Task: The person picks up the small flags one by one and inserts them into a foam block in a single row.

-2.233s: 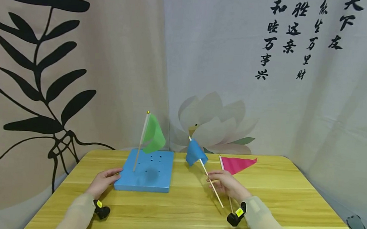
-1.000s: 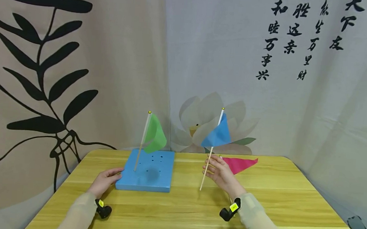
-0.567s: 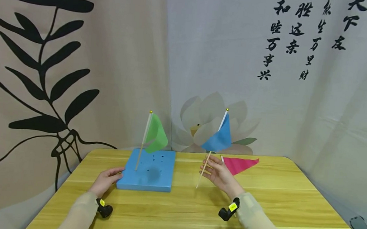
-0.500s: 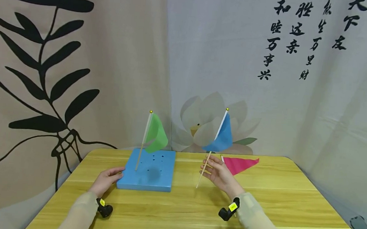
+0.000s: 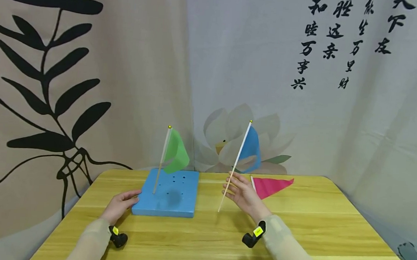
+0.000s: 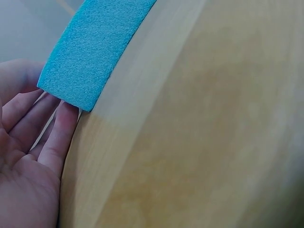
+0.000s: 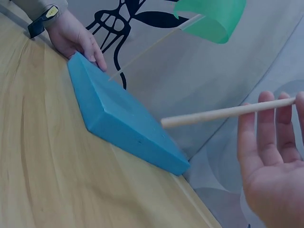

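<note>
A blue foam block [image 5: 184, 203] with small holes lies on the table, and a green flag [image 5: 177, 154] stands in its left part, tilted slightly. My left hand [image 5: 119, 205] touches the block's left edge with fairly straight fingers; the left wrist view shows them against the foam's corner [image 6: 95, 52]. Raised right of the block, my right hand [image 5: 243, 193] pinches the wooden stick of a blue flag [image 5: 252, 145] between thumb and fingertips. The flag leans a little right, its lower end above the table. In the right wrist view that bare stick end [image 7: 204, 116] points toward the block.
A pink flag [image 5: 271, 187] lies on the wooden table [image 5: 199, 247] behind my right hand, which hides much of its stick. Printed curtains [image 5: 235, 67] hang behind the table. Each wrist wears a small black camera [image 5: 254, 234].
My right hand has turned the blue flag from leaning left, low over the table, to nearly upright, then shifted slightly left. The blue cloth has swung to the stick's right. The left hand keeps its place.
</note>
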`<act>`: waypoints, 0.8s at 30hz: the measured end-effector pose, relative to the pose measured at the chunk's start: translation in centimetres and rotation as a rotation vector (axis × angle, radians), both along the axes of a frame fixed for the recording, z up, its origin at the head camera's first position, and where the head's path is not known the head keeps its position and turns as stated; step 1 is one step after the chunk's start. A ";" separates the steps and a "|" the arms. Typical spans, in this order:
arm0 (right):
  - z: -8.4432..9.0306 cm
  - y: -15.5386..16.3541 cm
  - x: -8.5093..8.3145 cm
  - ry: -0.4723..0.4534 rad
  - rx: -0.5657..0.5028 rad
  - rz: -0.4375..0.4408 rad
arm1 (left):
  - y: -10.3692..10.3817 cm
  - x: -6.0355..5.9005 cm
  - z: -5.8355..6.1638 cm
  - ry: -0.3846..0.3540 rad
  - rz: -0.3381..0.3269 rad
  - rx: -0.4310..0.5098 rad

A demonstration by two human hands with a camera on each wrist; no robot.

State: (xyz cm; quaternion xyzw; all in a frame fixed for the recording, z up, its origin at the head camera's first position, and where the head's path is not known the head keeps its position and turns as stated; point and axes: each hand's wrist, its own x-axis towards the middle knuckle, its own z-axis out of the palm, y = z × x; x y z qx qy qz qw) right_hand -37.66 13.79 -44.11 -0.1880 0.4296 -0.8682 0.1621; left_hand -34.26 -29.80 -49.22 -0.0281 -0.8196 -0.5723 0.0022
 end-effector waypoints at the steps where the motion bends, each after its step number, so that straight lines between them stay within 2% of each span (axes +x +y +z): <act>1: 0.1 -0.2 0.0 -0.011 -0.005 -0.009 | 0.0 0.0 0.0 0.000 0.000 0.000; 7: 0.8 -1.9 -0.3 -0.014 -0.041 -0.008 | -0.1 -0.2 -0.2 -0.005 0.013 0.001; 14: 1.0 -4.1 -0.8 0.077 -0.012 0.028 | -0.3 -0.3 -0.4 -0.006 0.017 0.003; 24: 1.7 -7.7 -1.7 -0.011 0.097 -0.175 | 0.0 -0.1 -0.1 -0.006 0.019 -0.010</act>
